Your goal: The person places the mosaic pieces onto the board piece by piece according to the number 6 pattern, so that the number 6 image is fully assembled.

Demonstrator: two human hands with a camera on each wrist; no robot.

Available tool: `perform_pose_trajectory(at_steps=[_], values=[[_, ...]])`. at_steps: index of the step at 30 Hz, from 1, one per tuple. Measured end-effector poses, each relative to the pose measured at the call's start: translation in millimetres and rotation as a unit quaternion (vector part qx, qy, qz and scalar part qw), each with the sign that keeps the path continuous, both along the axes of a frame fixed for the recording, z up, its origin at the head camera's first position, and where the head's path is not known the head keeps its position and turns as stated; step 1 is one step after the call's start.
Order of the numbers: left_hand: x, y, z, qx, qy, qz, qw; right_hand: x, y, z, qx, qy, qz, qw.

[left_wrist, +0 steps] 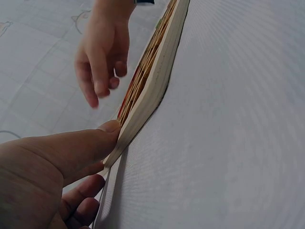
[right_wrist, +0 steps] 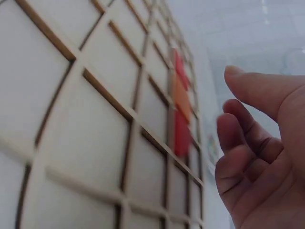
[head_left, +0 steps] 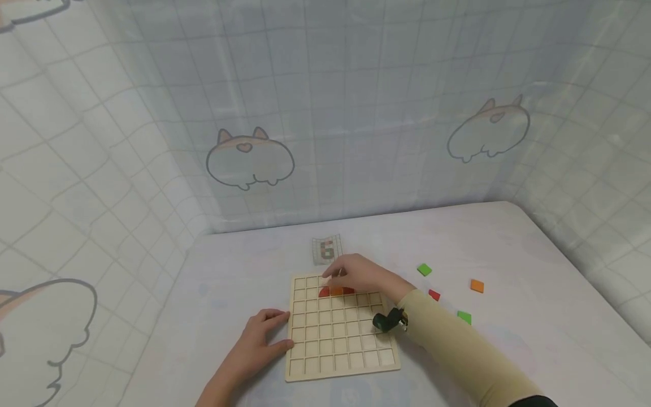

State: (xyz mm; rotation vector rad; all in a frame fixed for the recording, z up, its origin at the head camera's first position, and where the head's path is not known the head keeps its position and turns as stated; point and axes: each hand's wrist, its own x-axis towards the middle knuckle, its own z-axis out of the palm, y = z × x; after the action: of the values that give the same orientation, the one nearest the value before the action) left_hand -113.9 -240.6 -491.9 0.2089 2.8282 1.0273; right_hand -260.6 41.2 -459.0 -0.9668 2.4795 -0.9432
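Note:
A square wooden grid board [head_left: 333,333] lies on the table. In its upper rows sit a red tile [head_left: 324,292], an orange tile [head_left: 336,291] and another red tile [right_wrist: 178,67], side by side in a row. My left hand [head_left: 257,340] rests at the board's left edge, thumb and fingertips touching the rim; the left wrist view has the thumb against the side. Over the tiles hovers my right hand [head_left: 358,274]. Its fingers are loosely bent with nothing between them, and the right wrist view shows them apart from the board.
Beyond the board lies a small printed card [head_left: 327,249] with a coloured pattern. Loose tiles are scattered to the right: a green one [head_left: 424,269], an orange one [head_left: 477,285], a red one [head_left: 434,295] and another green one [head_left: 464,317]. Patterned sheets surround the table.

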Motion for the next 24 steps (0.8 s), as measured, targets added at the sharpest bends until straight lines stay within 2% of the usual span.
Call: perform_pose_trajectory(at_steps=[11, 17, 24], values=[[-2.2, -1.9, -2.0, -0.009, 0.01, 0.005, 0.9999, 9.9, 64, 11.3, -0.039, -0.021, -0.069, 0.9966], [-3.6, -3.2, -1.5, -0.012, 0.007, 0.005, 0.9999, 18.9, 94, 12.1, -0.059, -0.021, -0.083, 0.9945], [-1.9, -2.2, -1.0, -0.01, 0.01, 0.006, 0.9999, 32.9, 119, 10.0, -0.051, -0.015, -0.099, 0.9937]])
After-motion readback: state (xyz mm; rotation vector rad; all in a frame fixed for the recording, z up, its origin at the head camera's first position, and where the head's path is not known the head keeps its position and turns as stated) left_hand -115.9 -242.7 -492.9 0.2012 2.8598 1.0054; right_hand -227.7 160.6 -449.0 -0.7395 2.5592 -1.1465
